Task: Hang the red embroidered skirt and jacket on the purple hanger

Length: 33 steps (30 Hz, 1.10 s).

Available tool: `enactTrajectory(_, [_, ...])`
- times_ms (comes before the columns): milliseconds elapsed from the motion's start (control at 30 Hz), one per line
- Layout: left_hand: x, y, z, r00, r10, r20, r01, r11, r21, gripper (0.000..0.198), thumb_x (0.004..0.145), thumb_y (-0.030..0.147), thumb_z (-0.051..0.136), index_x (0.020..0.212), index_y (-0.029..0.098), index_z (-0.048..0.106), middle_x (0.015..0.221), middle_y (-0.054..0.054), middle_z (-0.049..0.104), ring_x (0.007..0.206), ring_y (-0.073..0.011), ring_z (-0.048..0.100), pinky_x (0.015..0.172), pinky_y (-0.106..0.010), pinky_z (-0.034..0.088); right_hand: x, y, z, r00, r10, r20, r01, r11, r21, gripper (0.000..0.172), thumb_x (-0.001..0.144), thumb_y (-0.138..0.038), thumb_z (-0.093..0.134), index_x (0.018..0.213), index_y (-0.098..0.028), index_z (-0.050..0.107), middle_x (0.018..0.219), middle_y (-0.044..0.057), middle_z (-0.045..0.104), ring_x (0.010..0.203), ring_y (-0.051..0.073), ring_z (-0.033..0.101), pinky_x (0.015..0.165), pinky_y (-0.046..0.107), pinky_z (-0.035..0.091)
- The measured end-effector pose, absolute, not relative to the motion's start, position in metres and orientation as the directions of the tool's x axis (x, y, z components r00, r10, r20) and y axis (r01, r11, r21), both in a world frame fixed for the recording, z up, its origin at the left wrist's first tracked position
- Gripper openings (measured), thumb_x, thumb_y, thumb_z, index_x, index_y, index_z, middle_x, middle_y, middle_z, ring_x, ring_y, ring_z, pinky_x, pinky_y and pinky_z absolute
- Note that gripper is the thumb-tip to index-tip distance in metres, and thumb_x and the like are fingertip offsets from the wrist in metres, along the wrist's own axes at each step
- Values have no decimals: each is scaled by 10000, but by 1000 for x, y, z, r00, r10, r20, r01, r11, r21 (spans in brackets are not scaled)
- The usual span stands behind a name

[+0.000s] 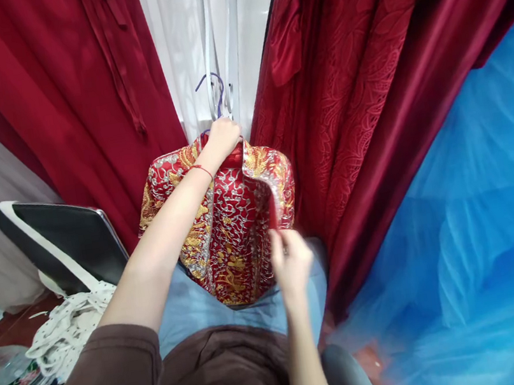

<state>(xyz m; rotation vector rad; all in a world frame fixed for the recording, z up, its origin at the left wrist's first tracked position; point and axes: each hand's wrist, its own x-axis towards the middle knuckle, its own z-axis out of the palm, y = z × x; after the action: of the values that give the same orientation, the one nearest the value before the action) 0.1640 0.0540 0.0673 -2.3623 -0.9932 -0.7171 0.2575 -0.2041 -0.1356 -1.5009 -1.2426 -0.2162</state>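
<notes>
A red jacket (230, 222) with gold and silver embroidery hangs in front of my lap on a purple hanger (221, 88). At its collar my left hand (225, 134) is closed around the hanger's neck, the hook sticking up above the fist. My right hand (292, 257) pinches the front edge of the jacket on the right side, lifting that panel so the front stands apart. The hanger's arms are hidden inside the shoulders.
Red curtain-like garments (51, 75) and a dark red patterned gown (348, 89) flank the jacket. Blue tulle (497, 214) spreads at right. At left are a black chair back (71, 239), a bundle of white dotted straps (65, 330) and a plastic bottle (10, 367).
</notes>
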Motion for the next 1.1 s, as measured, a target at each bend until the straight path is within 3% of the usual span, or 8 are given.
enactTrajectory(133, [159,53,67,586,500,637,751,-630,-197,270,902,231,528,993,87,737,974,-193,720,1075,-322,619,969,-415,431,180,-147,-176,243,791,562,837,121,-533,263,1006,-194,408,993,-155,667,933,114,715,812,212,672,746,303,479])
enactTrajectory(267, [156,52,66,601,482,637,741,-635,-219,253,891,211,529,989,117,743,992,-186,721,1062,-315,615,979,-426,438,173,-114,-210,328,876,353,810,-69,-583,228,972,-143,422,1088,-133,619,934,118,723,782,215,688,684,291,458])
enactTrajectory(533, [152,23,48,592,398,701,705,-677,-211,397,929,157,406,1244,69,631,1181,-215,671,1178,-327,582,1029,-487,419,225,-90,-139,327,709,625,895,-20,-445,401,949,-269,462,1285,-53,493,1067,186,688,857,233,684,695,294,471])
enactTrajectory(667, [118,9,36,351,426,834,799,-601,-29,429,923,260,472,1320,120,559,1296,-210,620,1268,-363,521,1061,-503,399,251,-66,-81,321,636,702,926,-57,-373,486,894,-233,517,1337,-38,471,1079,203,666,802,242,672,661,309,455])
enactTrajectory(767, [94,7,32,100,592,800,902,-393,178,438,908,384,498,1222,93,591,1221,-247,640,1195,-392,563,1001,-498,438,266,-57,-45,315,564,764,938,-63,-340,362,947,-266,471,1248,-80,547,1101,205,650,812,239,661,656,304,431])
enactTrajectory(900, [69,7,37,39,814,580,949,-211,232,430,851,507,521,1008,141,681,1040,-214,712,1032,-380,653,886,-455,489,285,-59,-11,250,618,746,948,-1,-317,278,1006,-351,437,1031,-149,626,968,145,676,788,211,627,677,280,400])
enactTrajectory(1000, [53,6,49,85,892,444,940,-220,260,337,853,473,493,805,207,694,890,-146,737,953,-342,675,827,-413,489,298,-59,11,214,715,665,896,129,-426,266,999,-329,456,859,-175,621,765,58,650,704,175,567,676,264,377])
enactTrajectory(1100, [45,8,65,41,872,488,893,-250,373,346,875,433,445,709,220,662,823,-110,721,902,-293,667,774,-358,470,302,-54,34,242,692,680,785,272,-557,355,998,-343,433,699,-190,548,646,9,564,649,156,495,665,270,368])
